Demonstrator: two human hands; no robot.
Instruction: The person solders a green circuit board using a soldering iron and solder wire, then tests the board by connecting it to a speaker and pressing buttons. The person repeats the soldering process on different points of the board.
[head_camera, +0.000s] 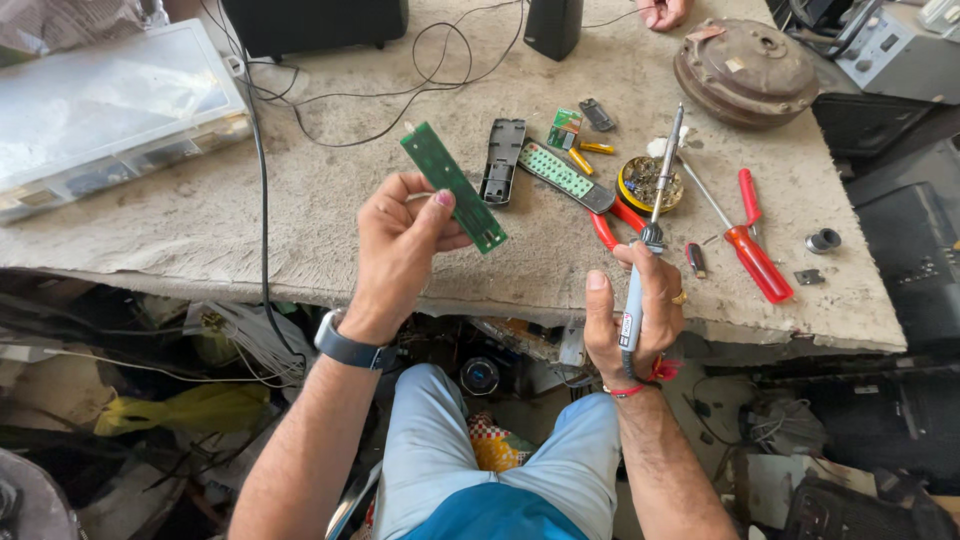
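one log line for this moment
left hand: holds green circuit board | right hand: holds soldering iron, tip up | bench: remote casing, red screwdriver

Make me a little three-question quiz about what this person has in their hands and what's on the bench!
1. True or false: the left hand holds a long green circuit board.
2. What does the right hand hold? A) the red-handled screwdriver B) the soldering iron C) the remote's black back shell
3. Fill in: the small round tin lies on the bench just to the ____ of the remote keypad, as the camera sees it.

Key: 1 true; 2 B; 3 right.
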